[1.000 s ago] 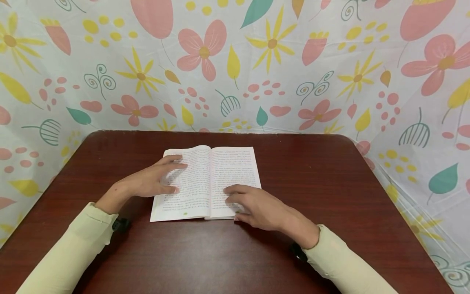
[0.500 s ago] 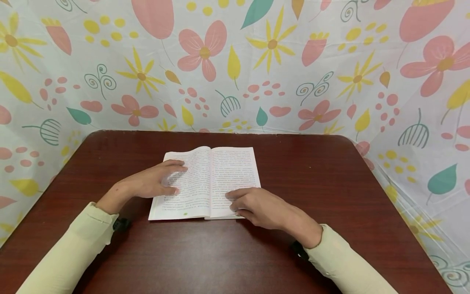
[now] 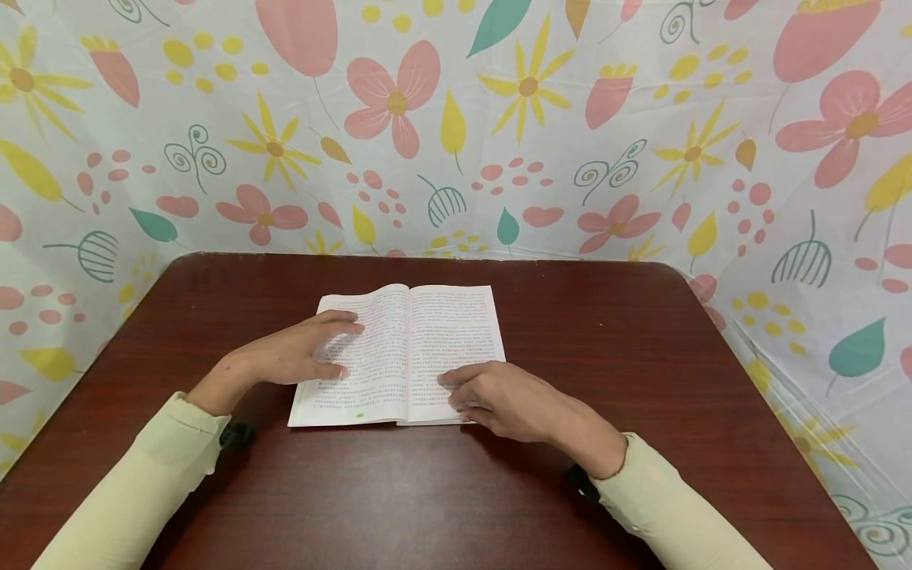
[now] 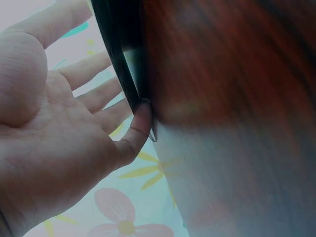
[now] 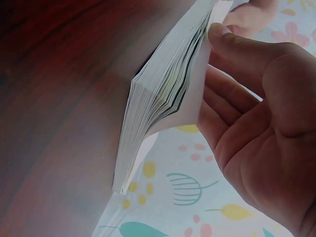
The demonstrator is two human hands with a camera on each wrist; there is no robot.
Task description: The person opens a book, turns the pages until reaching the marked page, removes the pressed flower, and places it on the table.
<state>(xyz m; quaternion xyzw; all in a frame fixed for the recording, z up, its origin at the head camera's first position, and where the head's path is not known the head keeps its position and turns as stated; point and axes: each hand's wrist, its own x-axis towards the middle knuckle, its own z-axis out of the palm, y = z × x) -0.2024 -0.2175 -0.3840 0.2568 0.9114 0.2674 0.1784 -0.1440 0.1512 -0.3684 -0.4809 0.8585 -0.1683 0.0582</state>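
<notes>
An open book (image 3: 381, 348) with printed text on both pages lies on the dark wooden table. My left hand (image 3: 292, 348) rests on the left page with its fingers spread; in the left wrist view its little finger (image 4: 138, 131) bends at the book's dark edge. At the lower right corner, my right hand (image 3: 513, 404) has its fingertips on the right page. The right wrist view shows a page (image 5: 192, 94) raised off the thick block of pages (image 5: 143, 94), pinched between the thumb (image 5: 232, 42) and the fingers behind it.
The table (image 3: 606, 332) is dark red-brown with rounded far corners. Behind and beside it hangs a white cloth (image 3: 527, 198) printed with flowers and leaves. Dark wrist devices (image 3: 235, 435) sit below the light sleeves (image 3: 135, 483).
My right thumb has drawn in from below the book's bottom edge to the page corner. My left fingers have slid slightly toward me, and the left page's top has shifted a little.
</notes>
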